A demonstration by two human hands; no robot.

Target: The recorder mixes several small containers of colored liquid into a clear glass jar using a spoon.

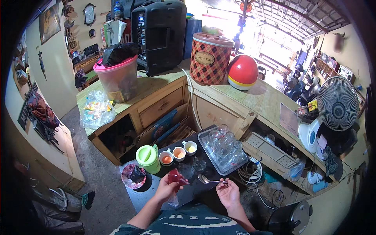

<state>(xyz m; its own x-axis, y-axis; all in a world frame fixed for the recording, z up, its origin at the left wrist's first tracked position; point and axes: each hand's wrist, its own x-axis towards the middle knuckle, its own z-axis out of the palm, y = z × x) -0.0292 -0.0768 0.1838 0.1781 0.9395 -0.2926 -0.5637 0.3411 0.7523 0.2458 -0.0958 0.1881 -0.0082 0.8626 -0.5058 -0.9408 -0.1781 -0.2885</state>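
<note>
My left hand grips a clear plastic bag of dark red contents, its lower end hanging below my fingers. In my right hand a metal spoon is pinched by its handle, its bowl pointing left. Beyond my hands, three white cups stand in a slanting row: a left cup, a middle cup and a right cup, holding orange or yellow contents. A glass sits on the dark table beside them. Left of the cups is a lidded green pitcher.
A stained bowl with a black plastic bag is at the left. A tray of several glass mugs stands right. Coiled white cable lies beyond it. Wooden counters bend around the table; a fan stands right.
</note>
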